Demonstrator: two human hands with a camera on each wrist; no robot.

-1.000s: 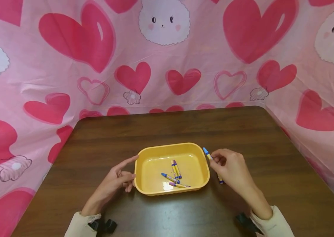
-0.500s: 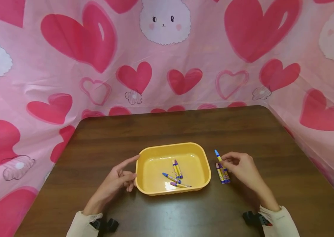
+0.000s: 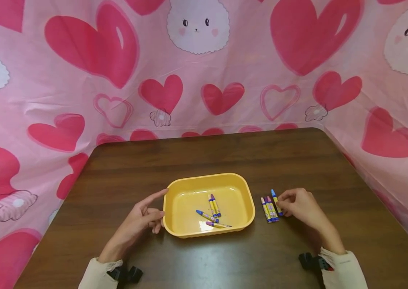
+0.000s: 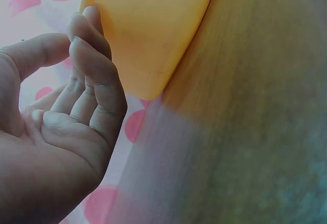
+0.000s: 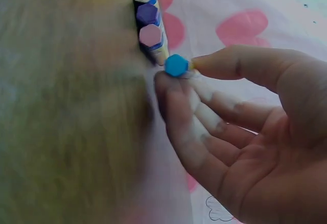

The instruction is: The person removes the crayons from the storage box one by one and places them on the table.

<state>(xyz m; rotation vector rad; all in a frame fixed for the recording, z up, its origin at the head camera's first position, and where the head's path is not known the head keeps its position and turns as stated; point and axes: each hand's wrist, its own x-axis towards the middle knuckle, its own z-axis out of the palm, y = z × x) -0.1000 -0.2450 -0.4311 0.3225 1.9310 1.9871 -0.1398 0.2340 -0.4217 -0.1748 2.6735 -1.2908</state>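
Observation:
My right hand (image 3: 299, 205) pinches a light blue crayon (image 3: 276, 202) between thumb and fingertips, low over the table to the right of the tray. In the right wrist view that crayon's blue end (image 5: 177, 65) faces the camera. Just left of it lie a peach crayon (image 3: 265, 209), a purple one and a pink one (image 5: 150, 35), side by side in a row. At the yellow tray's left end (image 3: 166, 212), my left hand (image 3: 139, 222) rests its index fingertip on the rim, with the thumb tip against the wall below.
Inside the yellow tray lie several crayons: a dark blue one (image 3: 207, 216), a peach one (image 3: 211, 205), a purple one (image 3: 216, 205) and a pinkish one (image 3: 218, 225). Pink heart-patterned cloth (image 3: 222, 68) hangs behind and beside the brown table (image 3: 204, 156).
My right hand has moved rightward from the tray's right rim with the light blue crayon and lowered it beside the row of three. The left hand has stayed at the tray.

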